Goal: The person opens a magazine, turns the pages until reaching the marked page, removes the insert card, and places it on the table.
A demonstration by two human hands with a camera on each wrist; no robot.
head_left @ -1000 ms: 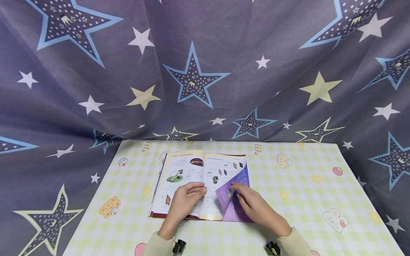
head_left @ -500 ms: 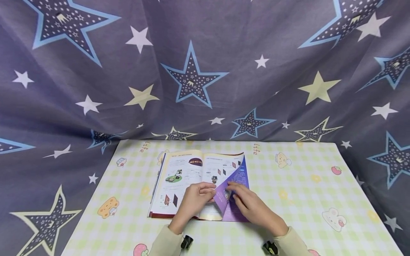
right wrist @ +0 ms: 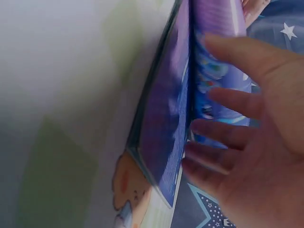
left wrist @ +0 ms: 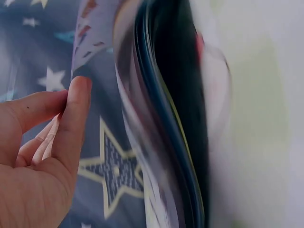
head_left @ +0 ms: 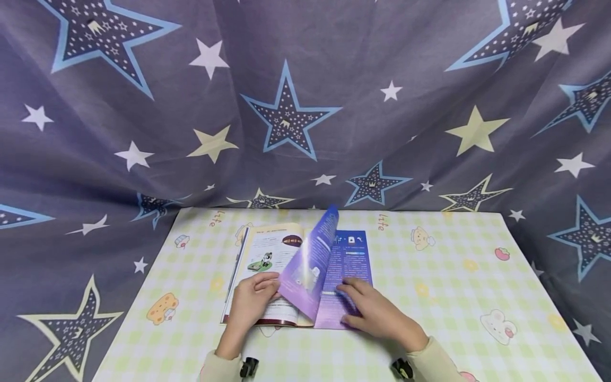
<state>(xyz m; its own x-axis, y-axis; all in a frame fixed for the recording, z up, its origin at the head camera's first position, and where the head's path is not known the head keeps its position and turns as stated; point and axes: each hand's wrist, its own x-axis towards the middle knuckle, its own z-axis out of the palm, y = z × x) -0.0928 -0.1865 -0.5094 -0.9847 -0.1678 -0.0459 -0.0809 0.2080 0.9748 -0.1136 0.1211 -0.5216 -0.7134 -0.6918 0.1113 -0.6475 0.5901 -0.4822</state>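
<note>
An open magazine [head_left: 267,252] with printed text and cartoon pictures lies on the table. My left hand [head_left: 253,297] pinches the lower outer corner of a purple-blue page [head_left: 310,268], which stands up curled over the middle of the magazine. In the left wrist view the thumb and forefinger [left wrist: 78,102] meet at that page's edge. My right hand [head_left: 374,310] holds nothing; its fingers are spread over the purple right-hand page [head_left: 352,260]. Seen from the right wrist, the fingers [right wrist: 228,128] reach toward the magazine. The page under the turning one is partly hidden.
A green-and-white checked tablecloth [head_left: 453,281] with cartoon prints covers the table. Behind and at both sides hangs a dark star-patterned curtain [head_left: 363,127]. Black wrist straps [head_left: 249,367] sit at the sleeves.
My left hand has gone to the page corner, gripped it and drawn it leftward. The page has lifted and curled over. My right hand has let go and stays at the right page.
</note>
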